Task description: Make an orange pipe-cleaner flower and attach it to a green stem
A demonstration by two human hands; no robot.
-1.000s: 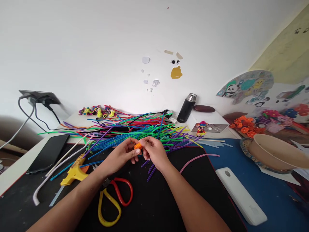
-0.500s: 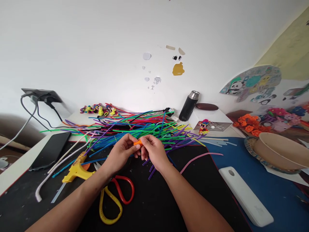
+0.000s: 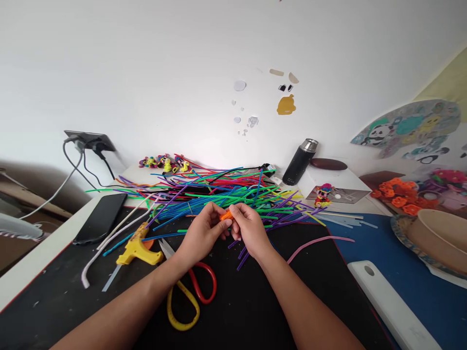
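Note:
A small orange pipe cleaner piece (image 3: 226,215) is pinched between the fingertips of both hands, above the black mat (image 3: 248,306). My left hand (image 3: 204,231) grips it from the left with thumb and bent fingers. From the other side my right hand (image 3: 250,227) closes on its upper end; the fingers partly cover the piece. Just beyond the hands spreads a pile of pipe cleaners (image 3: 219,197) in blue, green, red and purple. Scissors (image 3: 199,287) with one red and one yellow handle lie beneath my left forearm. Left of them rests a yellow glue gun (image 3: 136,248).
A black phone (image 3: 100,218) lies at the left, below a socket with cables (image 3: 91,143). Finished small figures (image 3: 166,164) stand at the back. A black flask (image 3: 300,162) leans near a white box (image 3: 337,182). A white power bank (image 3: 394,306) and bowl (image 3: 445,233) are right.
The view has turned a little left, so everything sits further right in the picture. Both hands still hold the orange piece, with a slight shift of the fingers.

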